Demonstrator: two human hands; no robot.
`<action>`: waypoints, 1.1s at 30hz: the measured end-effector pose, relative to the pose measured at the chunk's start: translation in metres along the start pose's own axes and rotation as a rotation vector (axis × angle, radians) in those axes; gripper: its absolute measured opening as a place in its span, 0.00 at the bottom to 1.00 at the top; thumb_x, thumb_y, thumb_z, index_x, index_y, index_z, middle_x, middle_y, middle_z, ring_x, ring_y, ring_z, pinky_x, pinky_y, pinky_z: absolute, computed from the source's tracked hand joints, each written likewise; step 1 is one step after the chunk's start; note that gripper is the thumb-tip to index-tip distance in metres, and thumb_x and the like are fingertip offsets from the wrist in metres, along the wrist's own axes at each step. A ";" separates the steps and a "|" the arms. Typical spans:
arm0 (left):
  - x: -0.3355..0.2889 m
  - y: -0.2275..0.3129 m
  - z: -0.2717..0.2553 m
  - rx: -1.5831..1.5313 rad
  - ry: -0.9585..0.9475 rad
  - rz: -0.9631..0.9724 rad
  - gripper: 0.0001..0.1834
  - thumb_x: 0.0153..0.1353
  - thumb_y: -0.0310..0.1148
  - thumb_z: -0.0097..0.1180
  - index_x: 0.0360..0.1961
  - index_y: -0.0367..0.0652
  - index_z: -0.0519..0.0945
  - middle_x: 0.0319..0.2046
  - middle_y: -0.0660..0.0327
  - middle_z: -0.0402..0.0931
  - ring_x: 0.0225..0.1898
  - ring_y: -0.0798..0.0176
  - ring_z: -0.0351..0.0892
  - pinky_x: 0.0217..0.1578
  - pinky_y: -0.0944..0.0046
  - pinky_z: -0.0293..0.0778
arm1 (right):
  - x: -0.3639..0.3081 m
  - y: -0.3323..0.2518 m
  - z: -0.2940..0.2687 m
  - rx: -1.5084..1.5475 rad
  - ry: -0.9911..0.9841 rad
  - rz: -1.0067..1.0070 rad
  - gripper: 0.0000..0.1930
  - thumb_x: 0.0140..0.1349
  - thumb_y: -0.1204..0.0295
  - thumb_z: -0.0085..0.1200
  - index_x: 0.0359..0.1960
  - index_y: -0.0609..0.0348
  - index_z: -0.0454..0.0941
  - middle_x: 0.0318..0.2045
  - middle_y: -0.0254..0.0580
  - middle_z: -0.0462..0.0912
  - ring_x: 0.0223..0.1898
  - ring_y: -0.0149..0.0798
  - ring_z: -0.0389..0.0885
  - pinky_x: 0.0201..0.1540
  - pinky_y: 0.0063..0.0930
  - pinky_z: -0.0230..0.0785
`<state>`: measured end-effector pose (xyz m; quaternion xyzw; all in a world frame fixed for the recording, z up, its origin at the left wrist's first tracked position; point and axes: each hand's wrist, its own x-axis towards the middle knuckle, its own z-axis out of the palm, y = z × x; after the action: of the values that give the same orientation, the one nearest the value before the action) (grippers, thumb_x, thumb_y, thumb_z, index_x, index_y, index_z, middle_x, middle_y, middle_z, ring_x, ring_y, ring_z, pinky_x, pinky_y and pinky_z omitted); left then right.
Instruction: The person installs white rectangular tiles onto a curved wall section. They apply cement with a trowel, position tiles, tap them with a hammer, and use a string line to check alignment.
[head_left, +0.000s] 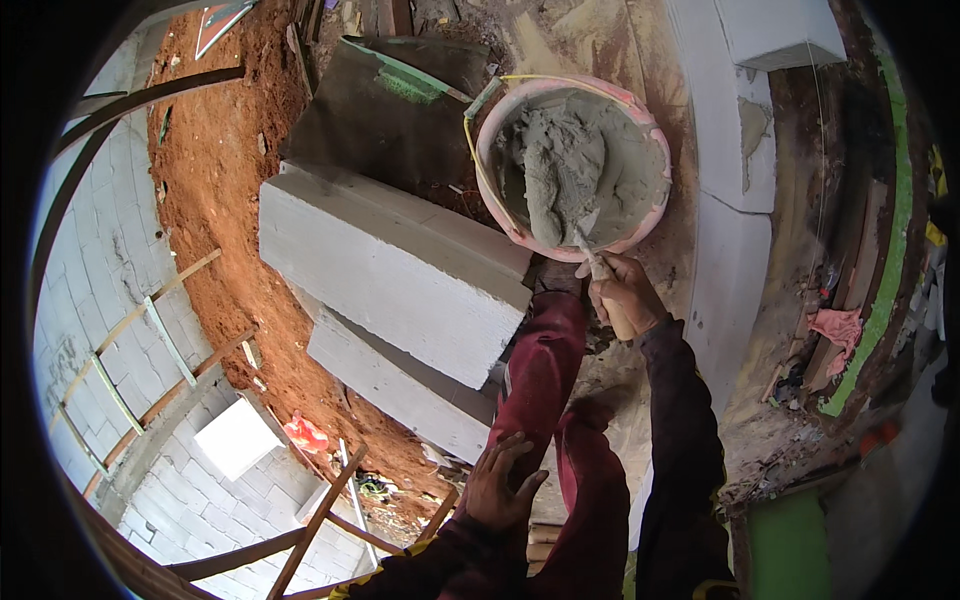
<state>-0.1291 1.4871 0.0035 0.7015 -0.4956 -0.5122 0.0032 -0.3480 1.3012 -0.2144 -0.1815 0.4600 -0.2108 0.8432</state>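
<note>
My right hand (626, 290) is closed around the wooden handle of a trowel (600, 272). The trowel's blade reaches into a round pink bucket (660, 190) and is mostly hidden by grey mortar (575, 165). The mortar is heaped in the middle and smeared over the inner wall. A wire handle with a grip lies over the bucket's left side. Resting on my knee, on dark red trousers (545, 370), my left hand (503, 482) has its fingers spread and holds nothing.
Large pale blocks (390, 270) lie stacked left of the bucket, beside a dark sheet (385, 110). A low pale block wall (735, 270) runs along the right, with a thin string near it. Reddish soil (225, 180) and a wooden frame (130, 335) are farther left.
</note>
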 end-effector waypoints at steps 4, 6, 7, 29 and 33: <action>-0.004 -0.006 0.008 -0.036 0.028 0.024 0.27 0.56 0.37 0.69 0.55 0.42 0.76 0.57 0.46 0.76 0.60 0.42 0.74 0.60 0.48 0.71 | 0.014 -0.008 0.005 0.059 -0.009 -0.019 0.17 0.54 0.67 0.53 0.44 0.62 0.72 0.20 0.37 0.72 0.16 0.31 0.70 0.18 0.27 0.67; -0.005 -0.008 0.011 -0.023 0.050 0.070 0.27 0.56 0.36 0.69 0.55 0.42 0.76 0.57 0.44 0.76 0.60 0.41 0.74 0.60 0.48 0.71 | 0.016 -0.004 0.009 0.135 -0.076 -0.078 0.18 0.54 0.65 0.52 0.44 0.62 0.72 0.20 0.38 0.72 0.15 0.31 0.69 0.16 0.28 0.66; -0.006 -0.008 0.012 -0.027 0.038 0.057 0.26 0.57 0.37 0.68 0.56 0.41 0.76 0.57 0.43 0.75 0.61 0.39 0.73 0.61 0.46 0.70 | 0.013 -0.001 0.010 0.249 -0.120 -0.106 0.20 0.54 0.63 0.53 0.45 0.63 0.72 0.20 0.39 0.73 0.15 0.32 0.69 0.16 0.28 0.66; -0.012 -0.017 0.010 0.120 -0.063 0.022 0.25 0.58 0.39 0.67 0.54 0.38 0.77 0.57 0.43 0.76 0.60 0.41 0.74 0.61 0.48 0.70 | 0.000 -0.010 -0.085 -0.857 1.431 0.068 0.25 0.55 0.71 0.63 0.52 0.58 0.65 0.45 0.58 0.77 0.42 0.64 0.83 0.42 0.54 0.77; -0.021 -0.021 0.022 0.142 -0.062 0.052 0.25 0.58 0.39 0.67 0.54 0.38 0.77 0.57 0.44 0.76 0.60 0.41 0.74 0.61 0.48 0.70 | -0.018 0.057 -0.083 -0.804 1.457 -0.035 0.25 0.56 0.72 0.62 0.52 0.58 0.63 0.44 0.58 0.76 0.38 0.63 0.84 0.40 0.53 0.79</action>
<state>-0.1303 1.5238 -0.0026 0.6706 -0.5485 -0.4971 -0.0484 -0.4167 1.3495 -0.2728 -0.2939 0.9280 -0.1082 0.2020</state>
